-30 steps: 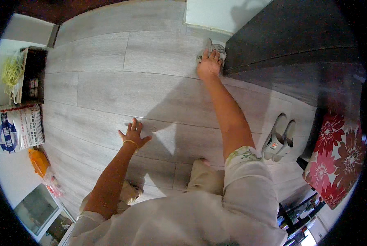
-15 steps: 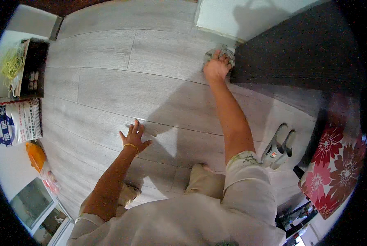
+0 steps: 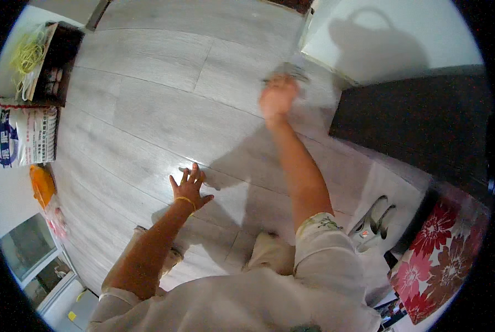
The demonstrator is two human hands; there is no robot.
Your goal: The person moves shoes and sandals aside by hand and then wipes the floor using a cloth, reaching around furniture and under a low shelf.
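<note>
My right hand (image 3: 278,100) reaches far out over the grey wood-look floor (image 3: 148,110), blurred by motion. Beneath its fingers is a crumpled grey-green rag (image 3: 297,74), pressed to the boards; only its edges show past the hand. Nearer to me, my left hand (image 3: 189,186) rests on the floor with its fingers spread and nothing in it. A yellow band (image 3: 185,201) circles that wrist.
A dark cabinet (image 3: 413,119) and a white wall (image 3: 336,50) stand at the right. Grey slippers (image 3: 372,224) lie near a flower-patterned cloth (image 3: 438,260). Along the left are an open box (image 3: 65,66), a white printed sack (image 3: 26,135) and an orange bag (image 3: 42,185).
My right hand has wiped the rag leftward, away from the corner by the dark cabinet. The view has turned a little. My left hand stays on the floor.
</note>
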